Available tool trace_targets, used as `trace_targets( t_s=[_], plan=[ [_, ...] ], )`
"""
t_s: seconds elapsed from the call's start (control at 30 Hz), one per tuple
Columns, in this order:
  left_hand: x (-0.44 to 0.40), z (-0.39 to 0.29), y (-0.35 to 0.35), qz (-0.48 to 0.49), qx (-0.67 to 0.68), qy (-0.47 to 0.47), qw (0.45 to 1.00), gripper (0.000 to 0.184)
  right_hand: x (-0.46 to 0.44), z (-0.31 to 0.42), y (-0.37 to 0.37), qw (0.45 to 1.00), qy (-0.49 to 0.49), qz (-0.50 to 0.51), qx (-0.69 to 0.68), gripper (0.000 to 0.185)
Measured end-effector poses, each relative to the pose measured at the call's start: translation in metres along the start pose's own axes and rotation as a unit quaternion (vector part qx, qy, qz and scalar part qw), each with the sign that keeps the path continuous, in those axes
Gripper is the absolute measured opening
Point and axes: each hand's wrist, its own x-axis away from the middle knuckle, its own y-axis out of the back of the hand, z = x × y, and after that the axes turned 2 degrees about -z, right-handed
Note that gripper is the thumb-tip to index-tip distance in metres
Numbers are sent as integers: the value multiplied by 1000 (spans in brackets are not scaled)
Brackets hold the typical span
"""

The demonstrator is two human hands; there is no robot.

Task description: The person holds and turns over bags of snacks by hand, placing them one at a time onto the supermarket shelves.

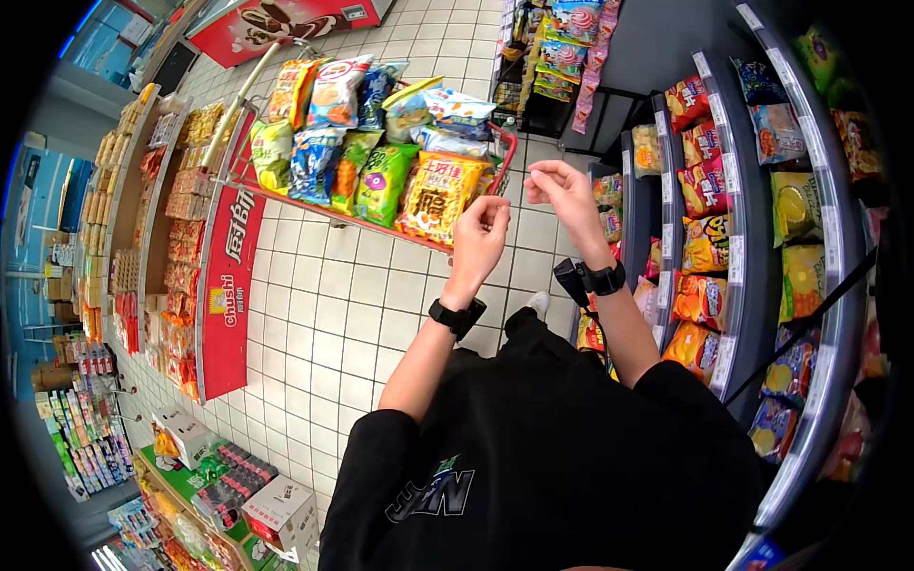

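A red-rimmed shopping cart (381, 228) stands ahead, heaped with several bags of snacks. My left hand (484, 231) is beside the cart's near right corner, close to an orange and yellow bag (438, 198); its fingers are curled together, and whatever they may hold is too small to tell. To the right of it, my right hand (559, 186) is raised over the tiled floor with fingers bent and their tips near the thumb; no object shows clearly in it. The two hands are apart. A green bag with a purple figure (383, 183) lies among the others in the cart.
Shelves of bagged snacks (700, 243) run close along my right side. A red-ended shelf unit (227, 295) stands at the left. A red freezer (286, 27) is at the top, hanging packets (562, 57) are beyond the cart, and boxes (283, 509) sit at lower left.
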Motion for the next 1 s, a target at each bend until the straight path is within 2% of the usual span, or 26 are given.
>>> trace_targets(
  t_s=[0.3, 0.37, 0.4, 0.47, 0.73, 1.0],
  plan=[
    [82, -1, 157, -71, 4, 5, 997, 12, 61, -14, -122, 998, -4, 41, 41, 19],
    [97, -14, 190, -100, 31, 67, 992, 12, 66, -12, -149, 998, 0, 58, 40, 19],
    [99, 7, 206, -109, -5, 13, 994, 16, 69, -12, -161, 996, -5, 66, 53, 20],
    [108, 6, 230, -133, 1, 13, 991, 16, 73, -15, -183, 994, -5, 90, 64, 20],
    [123, 13, 263, -159, 11, 50, 986, 17, 72, -11, -237, 990, -3, 121, 67, 21],
    [89, 48, 295, -182, -36, 85, 979, 22, 16, -29, -278, 985, -44, 160, 55, 22]
  ],
)
